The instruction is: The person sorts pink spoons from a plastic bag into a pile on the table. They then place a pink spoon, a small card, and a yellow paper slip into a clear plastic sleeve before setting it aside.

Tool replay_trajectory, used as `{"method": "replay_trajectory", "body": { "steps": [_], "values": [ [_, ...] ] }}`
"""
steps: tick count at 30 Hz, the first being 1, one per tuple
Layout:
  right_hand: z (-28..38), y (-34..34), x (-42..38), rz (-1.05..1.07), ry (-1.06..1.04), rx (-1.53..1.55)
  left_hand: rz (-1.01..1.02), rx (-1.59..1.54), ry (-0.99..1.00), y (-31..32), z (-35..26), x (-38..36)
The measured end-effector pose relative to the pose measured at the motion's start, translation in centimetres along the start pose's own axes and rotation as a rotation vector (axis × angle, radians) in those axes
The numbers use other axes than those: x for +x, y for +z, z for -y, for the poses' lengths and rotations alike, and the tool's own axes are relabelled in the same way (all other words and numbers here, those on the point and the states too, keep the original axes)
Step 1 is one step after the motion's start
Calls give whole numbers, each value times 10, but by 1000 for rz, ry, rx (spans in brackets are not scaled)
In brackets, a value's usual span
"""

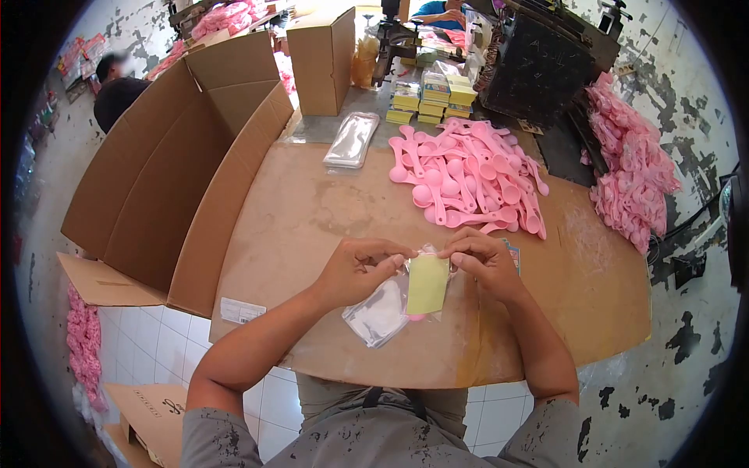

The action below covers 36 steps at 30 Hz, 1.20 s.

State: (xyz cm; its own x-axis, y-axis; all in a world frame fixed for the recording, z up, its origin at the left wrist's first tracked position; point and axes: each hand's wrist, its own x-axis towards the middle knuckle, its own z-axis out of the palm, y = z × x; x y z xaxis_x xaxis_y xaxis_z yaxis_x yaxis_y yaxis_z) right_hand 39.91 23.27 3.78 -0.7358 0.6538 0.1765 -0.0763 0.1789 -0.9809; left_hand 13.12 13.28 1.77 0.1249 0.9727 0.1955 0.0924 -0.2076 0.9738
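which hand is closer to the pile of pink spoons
Right. The right hand is just on the body side of the pile of pink spoons; the left hand is farther off, nearer the body and out to the left.

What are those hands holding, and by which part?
A clear bag with a yellow-green card inside, pinched at its top edge: left hand near one corner, right hand near the other.
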Motion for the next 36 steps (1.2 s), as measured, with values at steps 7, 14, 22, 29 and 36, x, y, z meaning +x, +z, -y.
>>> {"method": "replay_trajectory", "body": {
  "steps": [7,14,22,29,36],
  "values": [
    [-4,7,1,-11,28,11,-61,-158,-129,8,-5,3],
    [-10,9,-1,34,152,20,-126,-294,-94,7,-8,6],
    [7,12,3,-100,-5,13,166,-169,-138,-7,-3,5],
    [39,-41,-10,-249,14,-632,-837,-751,329,-42,-45,26],
    [30,-87,-32,-48,62,-1034,-147,698,50,0,-8,1]
  ]
}}
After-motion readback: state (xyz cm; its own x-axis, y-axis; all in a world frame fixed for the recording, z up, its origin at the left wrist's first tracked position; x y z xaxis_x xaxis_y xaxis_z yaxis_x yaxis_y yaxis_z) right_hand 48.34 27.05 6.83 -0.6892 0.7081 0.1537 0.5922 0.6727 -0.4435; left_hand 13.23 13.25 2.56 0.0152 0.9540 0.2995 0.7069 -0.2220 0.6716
